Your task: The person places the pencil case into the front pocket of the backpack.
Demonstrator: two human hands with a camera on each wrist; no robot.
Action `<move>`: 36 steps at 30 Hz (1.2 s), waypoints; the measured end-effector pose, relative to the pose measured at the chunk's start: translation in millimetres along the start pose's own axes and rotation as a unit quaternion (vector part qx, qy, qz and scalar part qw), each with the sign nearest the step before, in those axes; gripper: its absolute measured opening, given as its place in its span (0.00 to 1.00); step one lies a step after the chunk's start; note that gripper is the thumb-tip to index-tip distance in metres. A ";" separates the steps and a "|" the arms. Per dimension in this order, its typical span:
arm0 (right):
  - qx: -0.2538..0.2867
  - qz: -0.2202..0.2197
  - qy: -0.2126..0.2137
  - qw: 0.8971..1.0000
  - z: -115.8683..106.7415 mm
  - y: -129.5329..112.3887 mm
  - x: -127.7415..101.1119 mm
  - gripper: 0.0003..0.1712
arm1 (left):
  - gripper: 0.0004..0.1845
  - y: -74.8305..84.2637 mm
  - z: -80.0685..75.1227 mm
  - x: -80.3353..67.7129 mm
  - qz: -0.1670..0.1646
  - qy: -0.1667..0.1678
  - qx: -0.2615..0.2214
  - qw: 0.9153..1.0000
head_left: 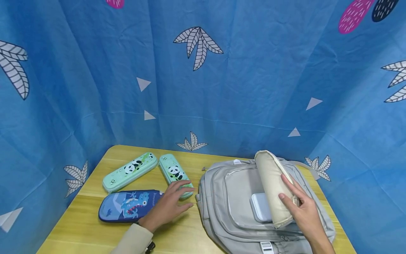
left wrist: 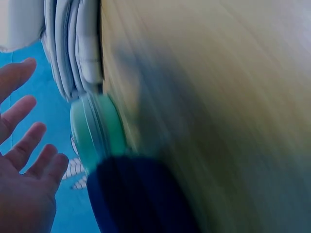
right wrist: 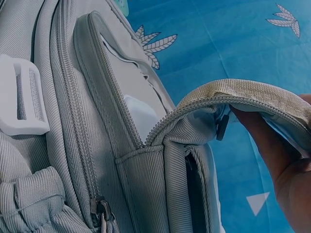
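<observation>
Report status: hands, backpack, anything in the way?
Right hand grips front flap of backpack, pocket open. Left hand empty, near dinosaur case. Front flap partly hides pale box.

By the right hand [head_left: 302, 208], the bag [head_left: 215, 204] is matt, ribbed cloth, its buckle [right wrist: 8, 97] smooth plastic; beneath the left hand [head_left: 167, 206], the table [head_left: 177, 238] looks like smooth wood.

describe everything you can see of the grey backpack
The grey backpack looks like ribbed fabric, with zips and a white buckle that looks like plastic. It lies front up on the wooden table, on the person's right. Its front pocket is unzipped; the right hand holds the cream-coloured flap lifted, and a pale box sits inside.
</observation>
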State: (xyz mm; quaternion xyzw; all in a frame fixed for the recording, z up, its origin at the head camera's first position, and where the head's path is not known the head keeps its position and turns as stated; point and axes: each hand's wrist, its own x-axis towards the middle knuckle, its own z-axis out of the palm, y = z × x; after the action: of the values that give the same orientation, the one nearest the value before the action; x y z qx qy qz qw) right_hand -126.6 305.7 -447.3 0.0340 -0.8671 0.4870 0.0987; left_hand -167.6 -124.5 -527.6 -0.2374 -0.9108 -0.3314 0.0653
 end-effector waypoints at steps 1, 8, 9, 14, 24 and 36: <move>0.000 0.000 0.000 1.000 0.0 -0.1 0.1 0.35 | 0.26 -2.4 -2.6 -1.6 -0.007 -0.002 0.001 1.000; -0.002 0.003 0.001 1.000 -0.7 -0.7 0.4 0.35 | 0.26 -20.9 -20.4 -13.4 -0.031 0.001 0.013 0.999; -0.002 0.004 0.001 1.000 -0.6 -0.9 0.2 0.35 | 0.26 -23.5 -22.5 -15.2 -0.032 0.003 0.018 0.999; 0.006 0.007 -0.006 1.000 0.4 -1.1 0.8 0.35 | 0.26 -34.9 -32.8 -23.6 -0.037 0.008 0.020 0.999; 0.012 0.009 -0.009 1.000 -0.2 -0.2 -0.1 0.35 | 0.26 -52.7 -47.9 -40.5 -0.071 0.001 0.036 0.997; 0.008 0.012 -0.006 1.000 -2.0 -0.5 0.1 0.35 | 0.25 -74.1 -68.3 -70.1 -0.099 0.022 0.046 0.994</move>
State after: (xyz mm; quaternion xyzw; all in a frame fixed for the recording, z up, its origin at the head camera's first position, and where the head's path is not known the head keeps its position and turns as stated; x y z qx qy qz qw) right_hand -126.4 307.1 -445.8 0.0274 -0.8641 0.4949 0.0872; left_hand -143.9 -244.6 -536.6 -0.1355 -0.9425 -0.2991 0.0629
